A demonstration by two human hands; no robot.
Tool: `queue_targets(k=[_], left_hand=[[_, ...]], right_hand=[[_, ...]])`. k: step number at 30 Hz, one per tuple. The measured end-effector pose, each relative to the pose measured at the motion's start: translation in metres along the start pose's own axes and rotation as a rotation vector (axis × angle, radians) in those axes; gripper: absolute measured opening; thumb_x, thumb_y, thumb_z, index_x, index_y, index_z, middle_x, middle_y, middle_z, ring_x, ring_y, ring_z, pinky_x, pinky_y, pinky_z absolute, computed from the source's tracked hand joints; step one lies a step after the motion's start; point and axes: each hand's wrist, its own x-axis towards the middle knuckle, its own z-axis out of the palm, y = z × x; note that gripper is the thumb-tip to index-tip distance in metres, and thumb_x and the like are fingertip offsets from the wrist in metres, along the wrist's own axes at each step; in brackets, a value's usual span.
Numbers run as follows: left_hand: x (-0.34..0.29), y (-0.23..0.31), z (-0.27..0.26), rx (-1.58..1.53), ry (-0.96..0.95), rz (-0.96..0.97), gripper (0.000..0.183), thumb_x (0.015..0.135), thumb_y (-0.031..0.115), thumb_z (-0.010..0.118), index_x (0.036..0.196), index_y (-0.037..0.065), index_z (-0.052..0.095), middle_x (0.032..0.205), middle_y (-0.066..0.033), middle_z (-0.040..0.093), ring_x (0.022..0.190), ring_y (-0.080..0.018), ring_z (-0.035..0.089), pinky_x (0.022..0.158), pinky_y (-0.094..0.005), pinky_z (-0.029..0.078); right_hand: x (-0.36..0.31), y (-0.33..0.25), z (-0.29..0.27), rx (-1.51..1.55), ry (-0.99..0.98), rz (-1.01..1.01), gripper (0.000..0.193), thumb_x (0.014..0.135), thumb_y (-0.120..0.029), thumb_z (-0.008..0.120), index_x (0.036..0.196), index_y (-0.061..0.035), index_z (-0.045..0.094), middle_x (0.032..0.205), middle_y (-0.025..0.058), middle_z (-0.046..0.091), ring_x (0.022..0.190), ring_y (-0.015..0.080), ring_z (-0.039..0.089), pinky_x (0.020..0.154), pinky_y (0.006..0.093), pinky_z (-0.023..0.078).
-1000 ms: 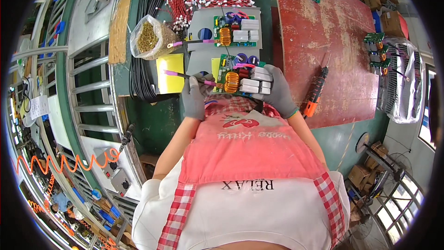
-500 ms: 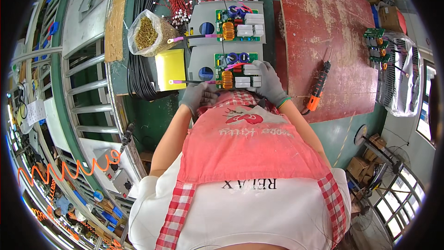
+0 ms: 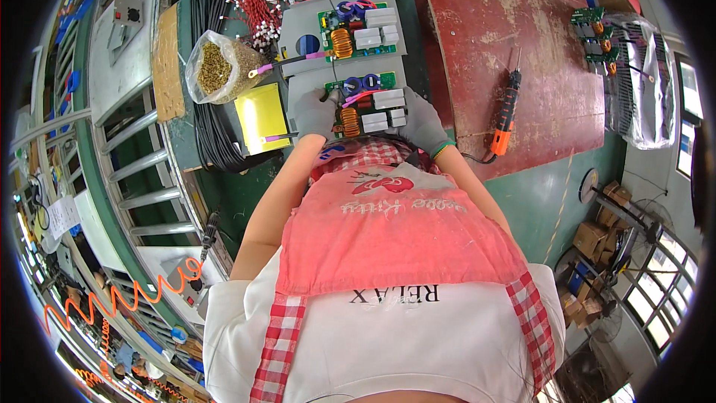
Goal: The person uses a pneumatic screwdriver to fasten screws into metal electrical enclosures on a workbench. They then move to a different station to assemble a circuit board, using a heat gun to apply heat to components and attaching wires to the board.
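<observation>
The nearer green circuit board [image 3: 382, 80], with a copper-wound coil, blue capacitors and white blocks, lies in front of my body. My gloved left hand [image 3: 316, 115] is closed at the board's left edge, beside the coil, over part of a grey plate [image 3: 300, 84]. At its right edge, my gloved right hand [image 3: 424, 121] holds the board's side, fingertips partly hidden. A second circuit board [image 3: 360, 33] sits just beyond on another grey plate [image 3: 297, 24]. From its left side runs a black cable with a purple-sleeved ring terminal [image 3: 261, 71].
Left of the boards are a bag of small brass-coloured parts [image 3: 216, 67], a yellow pad [image 3: 259, 116] and black cables [image 3: 212, 134]. Red-and-white connector wires [image 3: 261, 11] lie behind. An orange-black electric screwdriver [image 3: 506, 116] rests on the red board [image 3: 552, 89] at right.
My left hand has moved up from the near-left corner to the circuit board's left edge. My right hand stays at the right edge. The whole view has shifted slightly.
</observation>
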Motion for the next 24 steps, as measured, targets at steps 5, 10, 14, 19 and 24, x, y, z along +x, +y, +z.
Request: queue_targets(k=[5, 10, 14, 19, 24], left_hand=[[0.004, -0.008, 0.012, 0.108, 0.070, 0.132, 0.034, 0.084, 0.032, 0.061, 0.098, 0.002, 0.067, 0.082, -0.0206, 0.065, 0.075, -0.0295, 0.064, 0.068, -0.0392, 0.048], [-0.002, 0.000, 0.002, 0.307, 0.059, 0.218, 0.035, 0.087, 0.036, 0.052, 0.090, 0.003, 0.066, 0.093, -0.0200, 0.063, 0.086, -0.0373, 0.060, 0.074, -0.0468, 0.047], [0.007, -0.004, -0.033, 0.394, 0.017, 0.278, 0.030, 0.085, 0.033, 0.052, 0.089, 0.006, 0.066, 0.092, -0.0199, 0.063, 0.084, -0.0373, 0.061, 0.074, -0.0470, 0.048], [0.053, -0.027, -0.156, 0.532, 0.313, 0.109, 0.022, 0.082, 0.027, 0.054, 0.090, 0.011, 0.067, 0.095, -0.0159, 0.065, 0.085, -0.0355, 0.064, 0.077, -0.0438, 0.049], [0.134, -0.080, -0.179, 0.812, 0.193, 0.180, 0.030, 0.084, 0.026, 0.051, 0.109, 0.012, 0.060, 0.112, -0.0143, 0.058, 0.101, -0.0348, 0.059, 0.085, -0.0432, 0.047]], right_hand=[[-0.001, 0.000, 0.001, -0.056, 0.017, 0.024, 0.065, 0.061, -0.031, 0.081, 0.110, -0.0075, 0.045, 0.099, 0.0123, 0.064, 0.092, 0.0327, 0.062, 0.077, 0.0380, 0.050], [-0.002, -0.014, -0.004, -0.110, -0.007, 0.022, 0.072, 0.062, -0.026, 0.081, 0.119, -0.0066, 0.041, 0.103, 0.0125, 0.063, 0.093, 0.0302, 0.063, 0.079, 0.0376, 0.051], [-0.017, -0.022, -0.018, 0.568, -0.018, -0.031, 0.087, 0.068, -0.006, 0.073, 0.140, -0.0052, 0.024, 0.129, 0.0152, 0.048, 0.109, 0.0231, 0.055, 0.092, 0.0348, 0.046], [-0.052, 0.102, -0.038, 1.210, 0.382, 0.433, 0.059, 0.082, -0.020, 0.063, 0.129, 0.0044, 0.038, 0.133, 0.0173, 0.045, 0.113, 0.0248, 0.052, 0.089, 0.0366, 0.048], [-0.047, 0.139, -0.069, 2.152, 0.759, 0.566, 0.077, 0.084, -0.060, 0.044, 0.128, 0.0027, 0.042, 0.126, 0.0154, 0.052, 0.107, 0.0287, 0.056, 0.080, 0.0397, 0.051]])
